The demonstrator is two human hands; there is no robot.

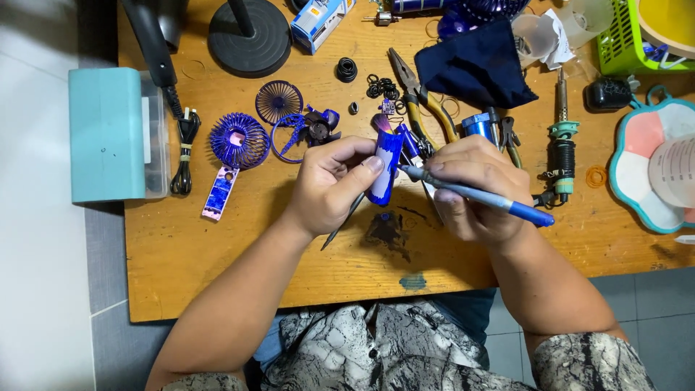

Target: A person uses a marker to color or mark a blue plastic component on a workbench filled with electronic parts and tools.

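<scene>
My left hand [329,181] grips a small blue plastic handle shell [384,168] upright above the wooden table [217,253]; a thin dark tool sticks down from under the same hand. My right hand [474,185] holds a blue paintbrush [481,197] like a pen, its tip touching the shell's right side. A second brush with pink bristles [381,122] pokes up behind the shell.
Blue fan grilles [239,140], a fan blade [318,127], and a flat blue-painted part [218,193] lie left. Pliers [420,101], a dark blue cloth [474,65], a soldering iron [562,145] and a flower-shaped palette [651,163] lie right. A teal box [105,134] stands at the left edge.
</scene>
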